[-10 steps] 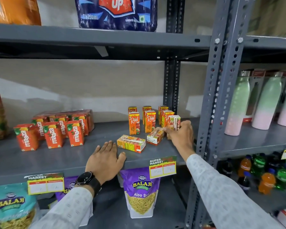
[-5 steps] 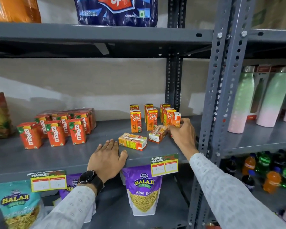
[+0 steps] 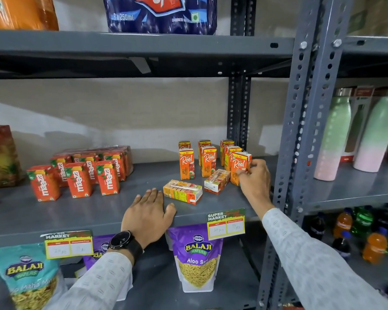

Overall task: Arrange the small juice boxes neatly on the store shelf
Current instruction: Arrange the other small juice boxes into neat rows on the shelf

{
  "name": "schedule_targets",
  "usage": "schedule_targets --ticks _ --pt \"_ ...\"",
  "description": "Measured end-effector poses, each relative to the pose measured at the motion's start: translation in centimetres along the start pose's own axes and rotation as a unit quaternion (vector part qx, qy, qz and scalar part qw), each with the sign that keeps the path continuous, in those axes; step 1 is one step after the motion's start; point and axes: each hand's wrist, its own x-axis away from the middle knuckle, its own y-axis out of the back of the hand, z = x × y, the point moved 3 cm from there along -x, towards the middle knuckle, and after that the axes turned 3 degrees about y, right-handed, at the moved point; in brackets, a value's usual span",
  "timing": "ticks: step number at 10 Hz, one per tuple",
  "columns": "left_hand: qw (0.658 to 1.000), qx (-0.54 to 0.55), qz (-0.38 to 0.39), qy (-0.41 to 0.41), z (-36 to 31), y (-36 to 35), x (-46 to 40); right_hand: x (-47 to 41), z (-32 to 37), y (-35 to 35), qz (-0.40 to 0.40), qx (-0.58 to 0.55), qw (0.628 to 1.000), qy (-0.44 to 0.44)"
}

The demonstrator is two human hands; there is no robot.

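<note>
Several small orange Real juice boxes [image 3: 208,161] stand upright in rows at the right end of the grey shelf [image 3: 76,211]. My right hand [image 3: 253,181] grips the front right Real box [image 3: 240,167], which stands upright with its label facing me. Two more boxes lie on their sides: one [image 3: 183,191] near the shelf's front, another [image 3: 217,181] just left of my right hand. My left hand [image 3: 147,214] rests flat on the shelf's front edge, fingers apart, holding nothing, its thumb close to the nearer lying box.
Several orange Maaza cartons [image 3: 81,175] stand in rows at the shelf's left. A grey perforated upright post [image 3: 300,130] rises right of my right hand. Pastel bottles [image 3: 336,135] fill the neighbouring shelf. Balaji snack bags [image 3: 196,256] hang below, behind price tags [image 3: 226,223].
My right hand has turned the box it holds so the front label faces me, and set it upright in line with the right-hand row. My left hand stayed put.
</note>
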Motion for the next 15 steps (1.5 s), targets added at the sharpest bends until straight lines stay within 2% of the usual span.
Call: schedule_targets --ticks 2,4,9,10,11,12,13,14,15 --pt "1.000 0.000 -0.004 0.002 -0.1 0.1 0.0 0.1 0.1 -0.1 -0.003 0.006 1.000 -0.016" --pt "1.000 -0.006 -0.005 -0.001 -0.1 0.0 0.0 0.1 0.6 -0.3 -0.005 0.059 0.998 -0.011" --pt "1.000 0.000 0.000 0.003 0.1 -0.2 -0.2 0.6 0.6 -0.2 0.013 0.052 0.999 -0.007" --pt "1.000 -0.003 -0.001 0.002 0.1 -0.1 -0.1 0.8 0.9 -0.1 -0.002 0.035 0.999 -0.006" --pt "1.000 -0.001 -0.003 0.002 -0.1 0.0 -0.1 1.6 1.9 0.7 -0.061 0.022 0.996 0.057" --pt "1.000 0.001 -0.002 0.003 -0.1 0.0 0.0 2.8 3.4 1.3 -0.109 0.044 0.966 0.228" --pt "1.000 -0.001 -0.001 0.003 -0.1 0.0 0.1 3.3 4.9 0.1 0.029 0.142 0.906 0.398" --pt "1.000 -0.005 -0.003 0.003 -0.2 0.1 0.1 2.9 6.8 -1.5 0.199 0.329 0.796 0.467" --pt "1.000 -0.006 -0.004 0.001 -0.1 0.1 0.0 2.3 7.4 -2.7 0.297 0.431 0.732 0.436"
